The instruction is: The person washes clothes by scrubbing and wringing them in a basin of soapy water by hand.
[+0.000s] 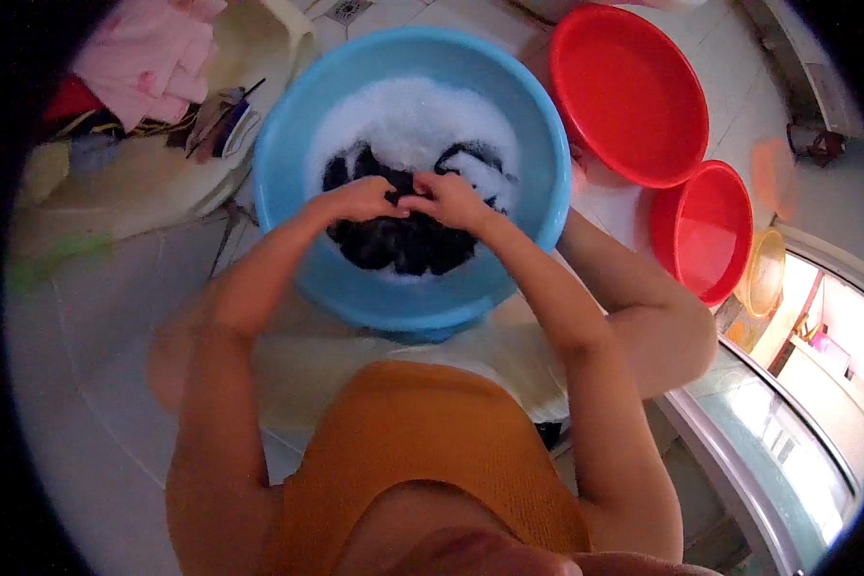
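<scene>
A wide light-blue basin stands on the floor between my knees. In it lies a soaked black garment, bunched up, with its exact kind unclear. White suds cover the water at the basin's far side and partly lap over the cloth. My left hand has its fingers curled into the black garment. Close beside it, my right hand is closed on the same cloth, the fingertips of both hands almost meeting over the basin's middle. Part of the fingers is hidden by the hands themselves.
To the far right stand a large red basin, a smaller red basin and a yellow basin. At the far left, a cream tub holds pink cloth and other fabrics. A door frame runs along the lower right.
</scene>
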Demonstrator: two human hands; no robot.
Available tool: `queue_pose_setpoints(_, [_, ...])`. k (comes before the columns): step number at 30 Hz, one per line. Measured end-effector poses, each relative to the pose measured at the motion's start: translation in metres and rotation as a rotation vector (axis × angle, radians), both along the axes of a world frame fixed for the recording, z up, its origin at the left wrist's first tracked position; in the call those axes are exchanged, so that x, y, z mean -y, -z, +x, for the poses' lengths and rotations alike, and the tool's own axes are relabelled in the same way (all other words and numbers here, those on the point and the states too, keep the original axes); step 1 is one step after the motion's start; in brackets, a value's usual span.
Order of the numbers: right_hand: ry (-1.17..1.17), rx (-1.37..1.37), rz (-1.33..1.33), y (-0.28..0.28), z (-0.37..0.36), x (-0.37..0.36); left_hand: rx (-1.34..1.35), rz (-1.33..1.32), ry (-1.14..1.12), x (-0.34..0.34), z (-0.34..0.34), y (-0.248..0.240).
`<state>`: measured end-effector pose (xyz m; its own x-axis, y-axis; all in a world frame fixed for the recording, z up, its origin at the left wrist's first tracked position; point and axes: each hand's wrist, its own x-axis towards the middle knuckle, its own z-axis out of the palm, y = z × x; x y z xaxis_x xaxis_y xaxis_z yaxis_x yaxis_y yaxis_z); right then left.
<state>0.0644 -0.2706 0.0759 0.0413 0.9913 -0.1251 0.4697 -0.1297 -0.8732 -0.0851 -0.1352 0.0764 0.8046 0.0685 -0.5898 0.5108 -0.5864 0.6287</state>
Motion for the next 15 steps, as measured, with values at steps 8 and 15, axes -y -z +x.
queue_pose_setpoints(8, [-0.438, 0.353, 0.066, 0.058, 0.012, 0.038, 0.500, 0.062, 0.147, 0.003, -0.059, 0.001])
queue_pose_setpoints(15, [-0.537, 0.525, -0.195, 0.049, 0.041, 0.027, -0.273, -0.257, -0.210, 0.008, -0.062, -0.108])
